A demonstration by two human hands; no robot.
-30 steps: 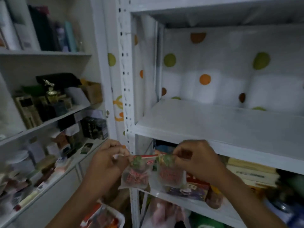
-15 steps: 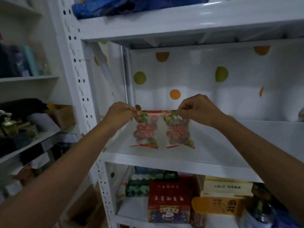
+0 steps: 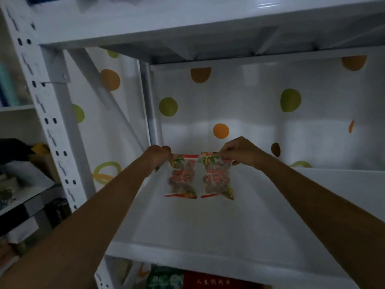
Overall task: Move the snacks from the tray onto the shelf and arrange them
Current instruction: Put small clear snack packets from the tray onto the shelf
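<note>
Two clear snack packets with red print and green leaf corners hang side by side deep inside the white shelf (image 3: 208, 230). My left hand (image 3: 159, 156) pinches the top edge of the left snack packet (image 3: 182, 178). My right hand (image 3: 239, 152) pinches the top edge of the right snack packet (image 3: 216, 179). Both packets hang upright with their lower edges close to the shelf board, near the back left corner; whether they touch it I cannot tell. The tray is out of view.
A dotted white sheet (image 3: 250, 105) lines the back and left side of the bay. The shelf above (image 3: 208, 24) hangs low overhead. A perforated white post (image 3: 52, 130) stands at the left. Boxes and packs (image 3: 187, 278) fill the level below.
Both hands have carried the two packets up from below shelf height and farther back into the bay, toward the rear wall. The view has moved closer to the shelf.
</note>
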